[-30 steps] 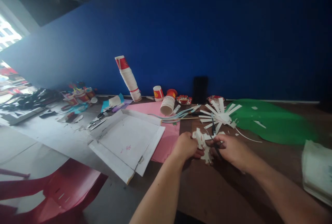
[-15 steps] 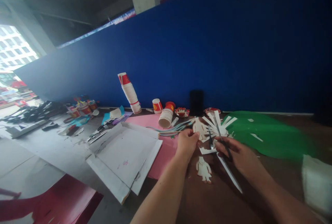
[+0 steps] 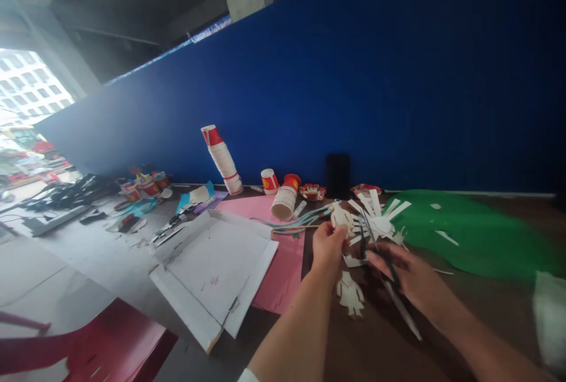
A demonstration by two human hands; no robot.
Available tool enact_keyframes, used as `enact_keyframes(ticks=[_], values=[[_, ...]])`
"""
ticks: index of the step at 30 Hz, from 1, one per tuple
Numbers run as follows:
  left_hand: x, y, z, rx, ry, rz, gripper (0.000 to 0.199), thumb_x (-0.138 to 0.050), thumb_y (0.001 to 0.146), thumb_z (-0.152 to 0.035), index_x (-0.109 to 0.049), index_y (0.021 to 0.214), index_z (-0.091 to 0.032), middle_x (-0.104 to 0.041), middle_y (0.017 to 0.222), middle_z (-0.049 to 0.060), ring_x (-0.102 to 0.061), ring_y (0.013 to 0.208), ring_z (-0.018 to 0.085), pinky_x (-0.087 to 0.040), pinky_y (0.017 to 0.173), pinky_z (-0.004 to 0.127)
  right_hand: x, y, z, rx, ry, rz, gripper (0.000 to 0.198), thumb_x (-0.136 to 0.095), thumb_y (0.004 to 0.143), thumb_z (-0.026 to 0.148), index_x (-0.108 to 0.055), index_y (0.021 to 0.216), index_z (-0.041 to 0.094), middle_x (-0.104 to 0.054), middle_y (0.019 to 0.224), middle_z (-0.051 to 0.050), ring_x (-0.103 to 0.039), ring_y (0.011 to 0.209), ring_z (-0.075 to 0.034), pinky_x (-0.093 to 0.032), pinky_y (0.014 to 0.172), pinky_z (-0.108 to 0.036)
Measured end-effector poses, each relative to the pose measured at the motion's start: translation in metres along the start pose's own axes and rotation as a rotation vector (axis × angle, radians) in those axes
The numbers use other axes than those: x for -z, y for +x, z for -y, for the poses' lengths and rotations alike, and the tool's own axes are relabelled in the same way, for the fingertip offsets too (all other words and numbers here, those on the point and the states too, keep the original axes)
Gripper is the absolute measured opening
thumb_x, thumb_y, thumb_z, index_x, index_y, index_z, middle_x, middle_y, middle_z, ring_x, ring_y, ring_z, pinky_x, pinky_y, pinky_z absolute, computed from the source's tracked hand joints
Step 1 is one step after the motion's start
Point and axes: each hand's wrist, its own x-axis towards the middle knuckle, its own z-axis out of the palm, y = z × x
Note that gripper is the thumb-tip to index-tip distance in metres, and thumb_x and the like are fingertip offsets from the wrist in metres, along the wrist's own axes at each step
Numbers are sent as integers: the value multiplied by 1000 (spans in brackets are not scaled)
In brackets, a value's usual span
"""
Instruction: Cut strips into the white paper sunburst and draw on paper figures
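From the head camera, the left hand (image 3: 326, 247) pinches a flat, off-white, person-shaped paper cutout (image 3: 341, 216) between thumb and fingers, above a dark brown tabletop (image 3: 375, 358). The cutout has a pale, plain surface and a curved outline with tan edges; fingers hide its lower part. The right hand (image 3: 400, 261) is closed around dark-handled metal scissors (image 3: 388, 264), just beside it. Nearer the viewer lies a second off-white paper figure (image 3: 350, 295), with arms and legs showing. Behind the scissors, white paper strips (image 3: 382, 226) fan out like a sunburst.
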Motion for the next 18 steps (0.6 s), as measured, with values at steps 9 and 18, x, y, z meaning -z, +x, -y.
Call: enact_keyframes(ticks=[9, 18], values=[[-3, -3, -2, 17, -24, 7, 34, -78, 64, -41, -60, 79, -16, -59, 66, -1, -50, 51, 8, -42, 49, 21, 3, 0, 5, -6, -80, -41, 56, -77, 68, 63, -74, 104, 20, -75, 80, -6, -70, 79, -27, -55, 65, -32], [-1, -4, -9, 1, 31, -17, 27, -76, 66, -35, -61, 80, -16, -61, 69, 0, -52, 53, 10, -44, 53, 22, 3, 2, 1, -33, -105, -68, 54, -80, 66, 58, -75, 106, 21, -77, 80, -6, -71, 76, -26, -56, 63, -31]])
